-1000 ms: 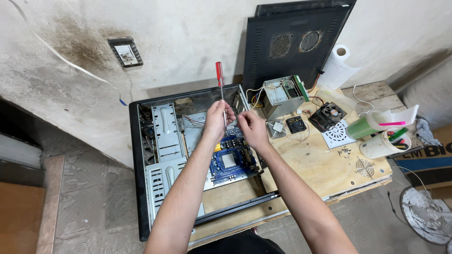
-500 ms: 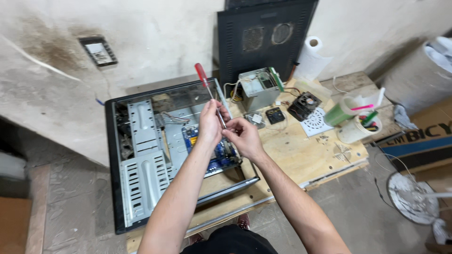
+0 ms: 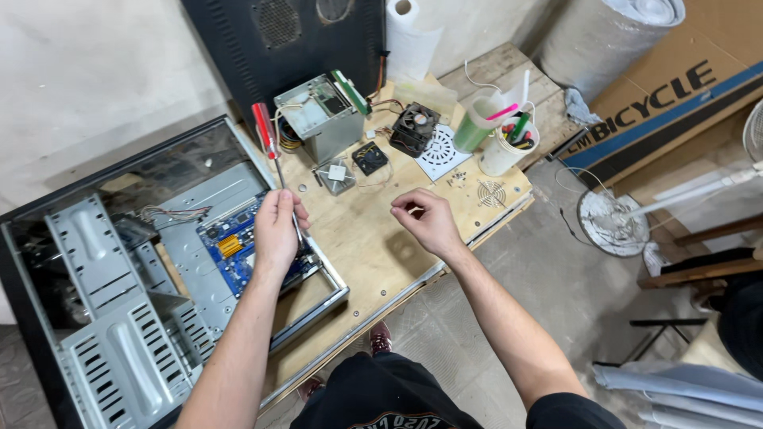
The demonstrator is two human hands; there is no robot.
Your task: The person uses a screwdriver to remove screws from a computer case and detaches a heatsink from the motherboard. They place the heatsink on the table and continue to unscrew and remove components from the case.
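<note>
With our left hand (image 3: 278,230) gripping the screwdriver (image 3: 271,151) by its shaft, red handle above the fingers and tip below them over the board (image 3: 230,246), we should keep it upright while our right hand (image 3: 425,218), fingertips pinched shut, hovers over the plywood (image 3: 366,238).

Whatever the right hand (image 3: 429,222) pinches in its fingers (image 3: 400,211) is too small to tell.

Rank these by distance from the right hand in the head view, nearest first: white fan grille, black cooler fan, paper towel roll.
From the right hand:
1. White fan grille, just beyond it on the board.
2. Black cooler fan, slightly farther, left of the grille.
3. Paper towel roll, far back at the wall.
</note>
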